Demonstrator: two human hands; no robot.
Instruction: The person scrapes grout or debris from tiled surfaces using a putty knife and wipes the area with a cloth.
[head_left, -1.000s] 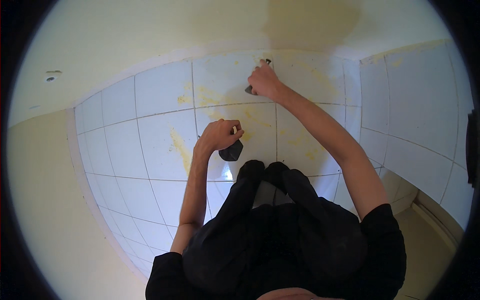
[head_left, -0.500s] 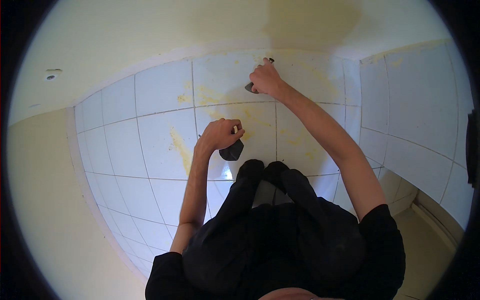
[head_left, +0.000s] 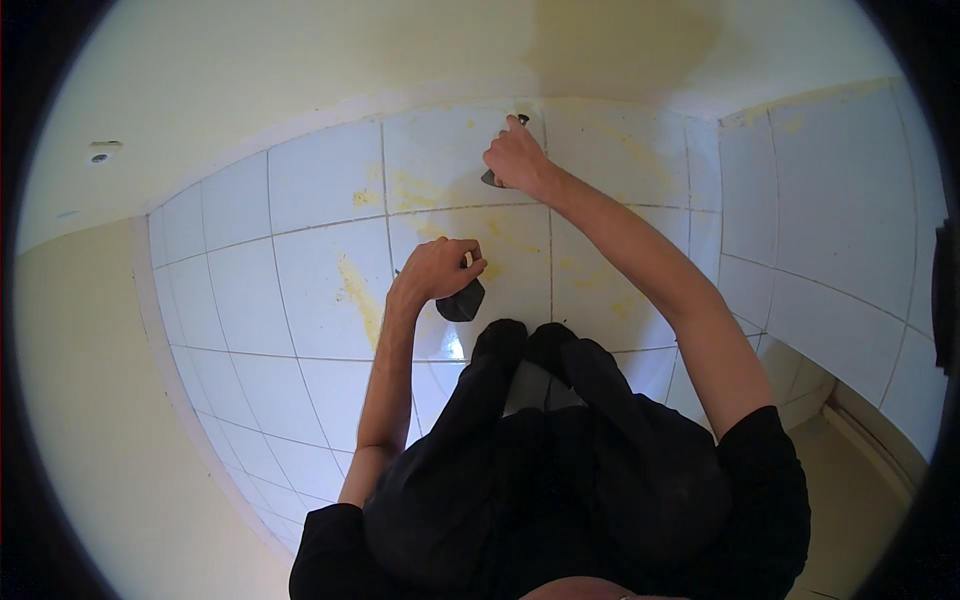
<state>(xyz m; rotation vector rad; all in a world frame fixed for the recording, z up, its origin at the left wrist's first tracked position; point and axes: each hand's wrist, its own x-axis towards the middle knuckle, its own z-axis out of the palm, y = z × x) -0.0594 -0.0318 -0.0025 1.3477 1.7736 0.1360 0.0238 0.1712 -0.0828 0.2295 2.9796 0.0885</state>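
Note:
In my right hand [head_left: 516, 160] is a putty knife [head_left: 490, 179], its dark blade low against the white tiled floor [head_left: 330, 190] and its handle end showing beyond my fingers. The fingers are wrapped around it. My left hand [head_left: 440, 266] is curled above the tiles nearer to my feet, closed on a dark grey angular thing [head_left: 462, 302] whose kind I cannot make out. Yellow smears [head_left: 415, 190] mark the tiles around both hands, and a longer yellow streak [head_left: 358, 295] lies left of my left hand.
My dark-clad feet [head_left: 500, 340] stand close behind the left hand. A cream wall [head_left: 400, 50] rises beyond the far tile edge. On the right is a tiled raised side [head_left: 840, 190]. A white wall fitting [head_left: 103, 152] is at the far left.
My right hand has moved a little to the left with the putty knife along the far tiles. My left hand and the dark thing stay nearly in place.

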